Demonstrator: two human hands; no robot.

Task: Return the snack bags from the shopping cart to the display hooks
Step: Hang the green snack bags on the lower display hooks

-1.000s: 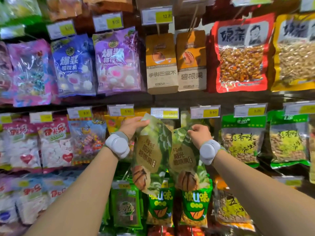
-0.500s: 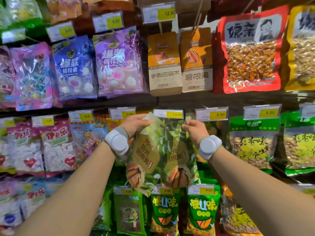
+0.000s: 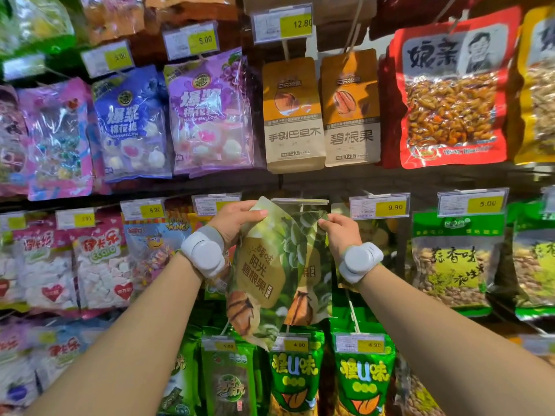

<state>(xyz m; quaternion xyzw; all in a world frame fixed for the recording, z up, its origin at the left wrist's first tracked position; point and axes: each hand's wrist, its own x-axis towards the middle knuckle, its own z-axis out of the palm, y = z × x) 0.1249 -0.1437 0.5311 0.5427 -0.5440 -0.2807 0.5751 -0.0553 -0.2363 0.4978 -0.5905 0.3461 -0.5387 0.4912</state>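
Two green-and-brown pecan snack bags overlap in front of the middle shelf row. My left hand (image 3: 237, 219) pinches the top left corner of the front bag (image 3: 261, 274). My right hand (image 3: 341, 232) pinches the top right corner of the rear bag (image 3: 312, 283), which sits half hidden behind the front one. Both bag tops are right under the price-tag holder (image 3: 300, 202) of a display hook; the hook itself is hidden behind the bags. No shopping cart is in view.
Hanging snack bags cover the wall: marshmallow bags (image 3: 207, 115) upper left, brown nut pouches (image 3: 292, 115) above, a red peanut bag (image 3: 450, 94) upper right, green bags (image 3: 295, 373) below. Price tags (image 3: 378, 207) jut out on the hook ends.
The two bags, side by side a second ago, have been brought together and now overlap. Both hands rose slightly toward the price-tag holder, and the view came closer to the shelf.
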